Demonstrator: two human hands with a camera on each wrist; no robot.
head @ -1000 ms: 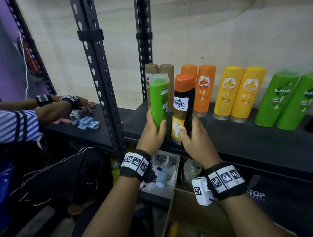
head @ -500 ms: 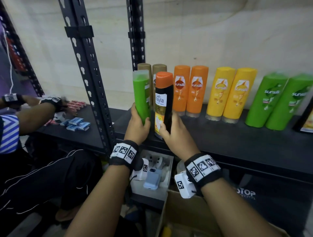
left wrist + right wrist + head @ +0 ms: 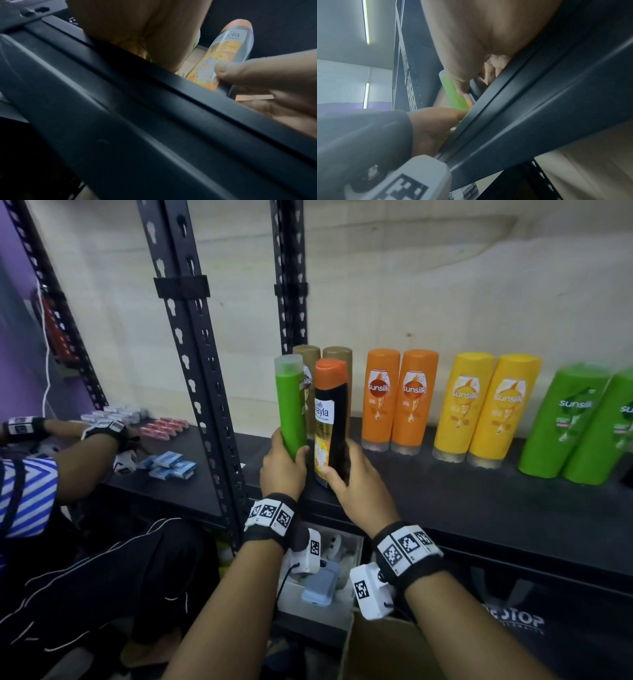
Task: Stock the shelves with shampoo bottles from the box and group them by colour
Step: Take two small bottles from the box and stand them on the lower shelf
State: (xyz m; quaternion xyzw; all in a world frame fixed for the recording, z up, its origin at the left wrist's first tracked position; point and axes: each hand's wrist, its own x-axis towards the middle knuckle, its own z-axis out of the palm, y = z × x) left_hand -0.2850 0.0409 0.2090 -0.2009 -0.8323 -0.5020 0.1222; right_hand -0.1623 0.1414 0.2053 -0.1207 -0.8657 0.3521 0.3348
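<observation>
Shelf (image 3: pixel 479 508): bottles (image 3: pixel 330 419) in both hands (image 3: pixel 356 491).

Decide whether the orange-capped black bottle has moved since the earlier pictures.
Yes. The black bottle has shifted left, off the orange Sunsilk bottles and in front of the gold bottles.

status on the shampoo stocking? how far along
Done: gold, orange, yellow and green pairs stand grouped on the shelf. In hand: left hand grips a green bottle, right hand a black orange-capped bottle. Left: placing both; box contents unseen.
</observation>
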